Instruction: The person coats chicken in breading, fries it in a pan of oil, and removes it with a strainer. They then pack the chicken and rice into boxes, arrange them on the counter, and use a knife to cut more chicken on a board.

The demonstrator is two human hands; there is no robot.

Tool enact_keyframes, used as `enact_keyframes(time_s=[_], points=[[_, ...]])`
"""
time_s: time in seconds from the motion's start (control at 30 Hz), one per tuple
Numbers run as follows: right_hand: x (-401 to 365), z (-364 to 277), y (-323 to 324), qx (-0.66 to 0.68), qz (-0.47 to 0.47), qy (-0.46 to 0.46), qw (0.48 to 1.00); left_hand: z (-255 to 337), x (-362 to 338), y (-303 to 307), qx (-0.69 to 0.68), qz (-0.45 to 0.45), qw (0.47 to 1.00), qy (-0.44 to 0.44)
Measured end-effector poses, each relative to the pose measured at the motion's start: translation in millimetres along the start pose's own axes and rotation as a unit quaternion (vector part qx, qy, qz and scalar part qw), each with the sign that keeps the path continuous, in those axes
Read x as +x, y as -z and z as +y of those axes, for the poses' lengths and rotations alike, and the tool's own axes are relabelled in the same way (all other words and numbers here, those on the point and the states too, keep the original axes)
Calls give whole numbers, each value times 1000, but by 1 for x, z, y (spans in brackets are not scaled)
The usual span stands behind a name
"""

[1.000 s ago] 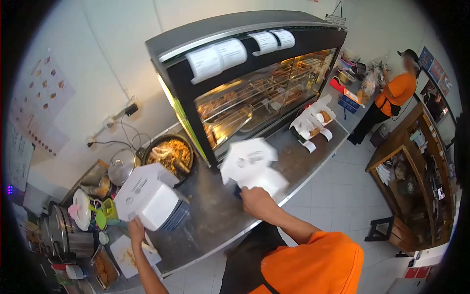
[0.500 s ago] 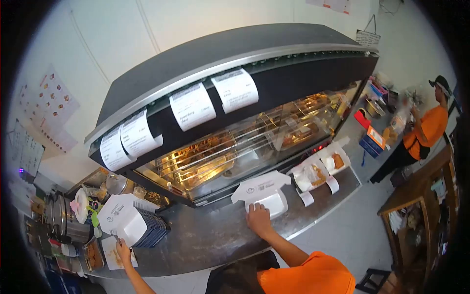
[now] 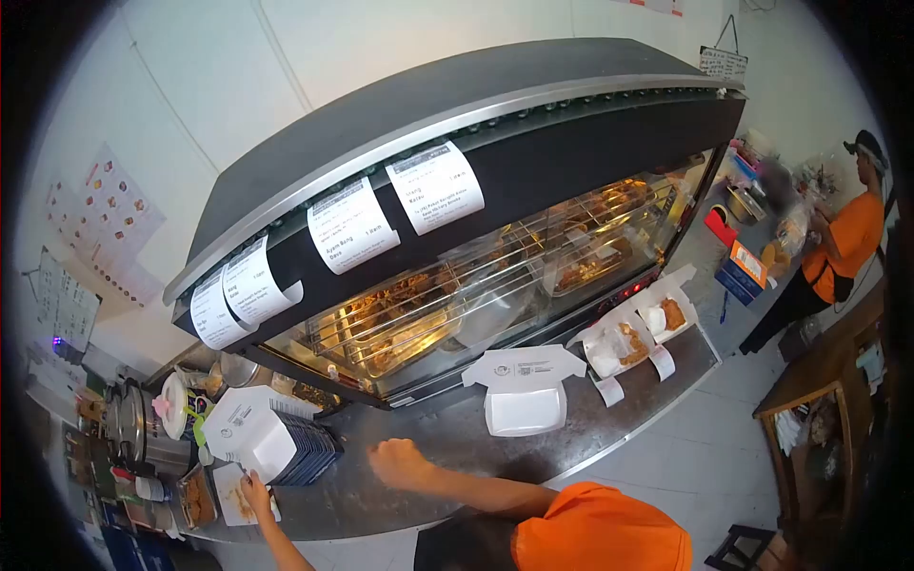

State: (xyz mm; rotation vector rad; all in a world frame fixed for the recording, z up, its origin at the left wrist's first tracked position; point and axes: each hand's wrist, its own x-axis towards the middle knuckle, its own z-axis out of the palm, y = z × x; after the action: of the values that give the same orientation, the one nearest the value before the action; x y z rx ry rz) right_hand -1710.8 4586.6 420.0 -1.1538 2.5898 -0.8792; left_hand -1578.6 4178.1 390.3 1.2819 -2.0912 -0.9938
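My left hand (image 3: 255, 493) is closed at the white cutting board (image 3: 231, 490), which has brown crumbs or stains. Whatever its fingers grip is too small to make out. Over the metal counter, between the box stack and the single open box, my right hand (image 3: 400, 464) has its fingers curled in, with nothing showing in them. The stack of nested takeaway boxes (image 3: 259, 440), dark outside and white inside, stands beside the board. An unfolded white takeaway box (image 3: 526, 411) lies open in front of the warmer, with nothing in it.
A glass-fronted food warmer (image 3: 457, 314) fills the counter's back, with paper order slips (image 3: 435, 187) hanging from it. Two filled boxes (image 3: 614, 350) sit to the right. A tray of brown food (image 3: 197, 497) and pots (image 3: 124, 419) are left. Another person (image 3: 847, 238) stands far right.
My right hand has let go of the open box and moved left across the counter. My left hand stays at the cutting board. The view has shifted slightly.
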Motion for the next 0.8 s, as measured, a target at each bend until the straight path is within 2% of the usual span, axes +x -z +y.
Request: enact_keyframes(time_s=[0.03, 0.07, 0.1, 0.13, 0.23, 0.27, 0.33, 0.37, 0.4, 0.43, 0.47, 0.5, 0.53, 0.57, 0.6, 0.63, 0.67, 0.7, 0.73, 0.8], points=[[7, -9, -9, 2, 1, -7, 1000, 3, -1, 0, -4, 0, 1000, 3], [13, -20, -19, 17, 34, 25, 999, -8, 11, -1, -2, -7, 1000, 0], [18, -28, -27, 31, 67, 57, 996, -21, 22, 1, 6, -3, 1000, -30], [22, -34, -28, 31, 67, 50, 996, -27, 27, 2, 15, 2, 998, -60], [29, -50, -38, 63, 41, 61, 995, -16, 17, 7, -39, -9, 998, -45], [26, -50, -44, 78, 3, 40, 996, -36, 29, 8, -37, -7, 998, -42], [19, -40, -61, 89, -43, 27, 995, -65, 44, 6, 13, 39, 986, -163], [11, -32, -70, 56, -89, 45, 993, -77, 39, 7, 12, 45, 987, -155], [1, -19, -85, 22, -136, 62, 989, -81, 19, 1, -38, 49, 991, -123], [-12, -2, -113, 15, -134, 54, 989, -76, -8, -5, -88, 53, 991, -91], [-24, 14, -133, 9, -130, 46, 990, -79, -36, -7, -36, 38, 996, -78], [-32, 23, -129, -21, -222, 35, 974, -88, -64, -7, 18, 21, 997, -66], [-41, 33, -125, -51, -313, 21, 948, -110, -91, -13, 56, 47, 993, -94], [-51, 42, -125, -56, -315, 24, 947, -136, -120, -18, 94, 71, 985, -124], [-64, 50, -132, -47, -284, -18, 958, -165, -154, -14, 55, 2, 998, -13], [-72, 57, -133, -40, -251, -59, 965, -223, -183, -19, 123, 12, 991, -48], [-77, 58, -124, -44, -254, -55, 965, -204, -240, -13, 161, 8, 986, -37], [-81, 47, -102, -31, -197, -97, 975, -291, -264, -13, 163, -54, 985, 34], [-85, 42, -89, -17, -141, -136, 981, -304, -298, -9, 204, -105, 969, 88], [-93, 63, -105, -19, -145, -106, 984, -298, -351, 0, 269, -210, 926, 164]])
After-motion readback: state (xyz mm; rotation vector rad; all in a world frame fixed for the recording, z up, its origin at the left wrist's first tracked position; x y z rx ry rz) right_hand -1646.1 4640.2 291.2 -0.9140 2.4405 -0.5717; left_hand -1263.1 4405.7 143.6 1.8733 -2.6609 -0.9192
